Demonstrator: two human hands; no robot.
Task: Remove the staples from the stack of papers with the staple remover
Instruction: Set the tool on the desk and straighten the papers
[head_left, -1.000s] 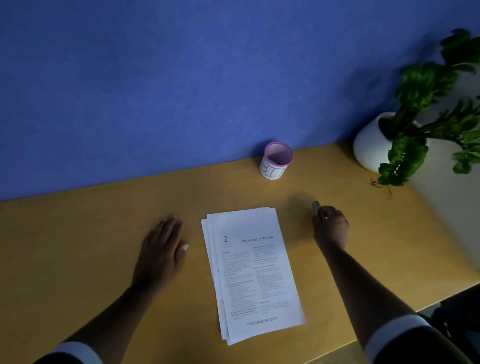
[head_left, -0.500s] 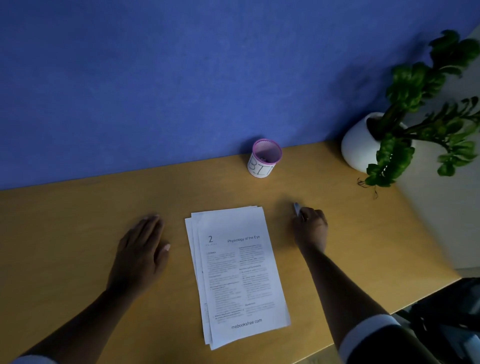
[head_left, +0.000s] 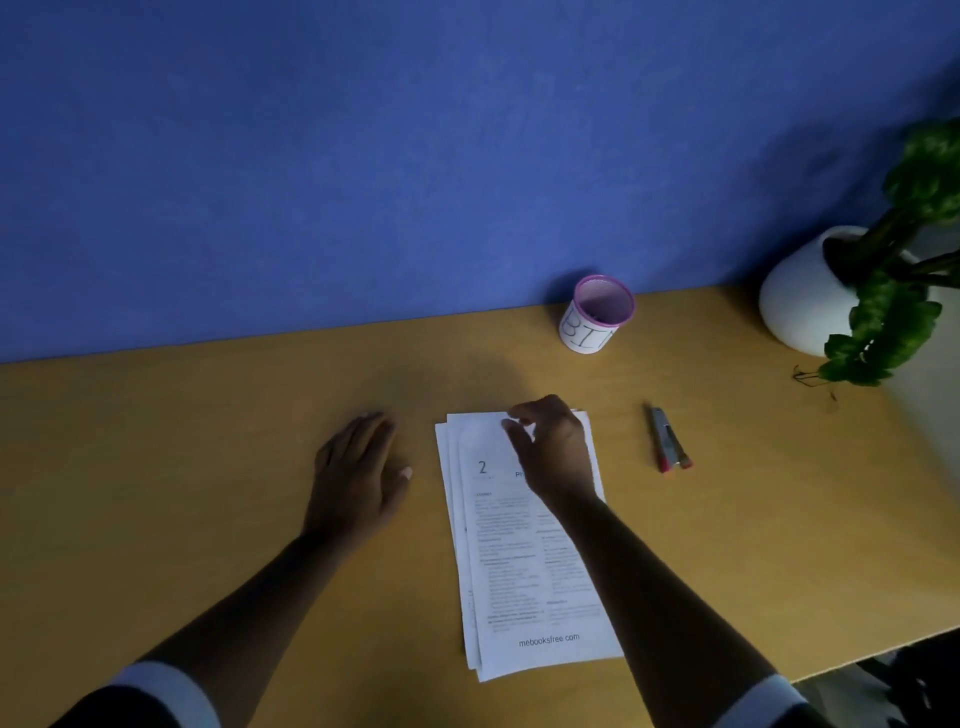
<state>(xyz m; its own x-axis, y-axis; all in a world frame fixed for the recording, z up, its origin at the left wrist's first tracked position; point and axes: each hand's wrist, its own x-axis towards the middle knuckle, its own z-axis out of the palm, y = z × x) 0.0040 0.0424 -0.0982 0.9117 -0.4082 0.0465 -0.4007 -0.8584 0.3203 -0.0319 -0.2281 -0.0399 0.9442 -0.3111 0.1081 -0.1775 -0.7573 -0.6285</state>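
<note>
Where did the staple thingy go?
The staple remover lies on the desk, just right of the papers and the right hand.

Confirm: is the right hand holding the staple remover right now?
No. The staple remover lies alone on the desk, right of the papers; the right hand is over their top edge.

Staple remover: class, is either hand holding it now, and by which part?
Neither. The staple remover lies free on the desk; the right hand is over the papers, the left hand flat.
</note>
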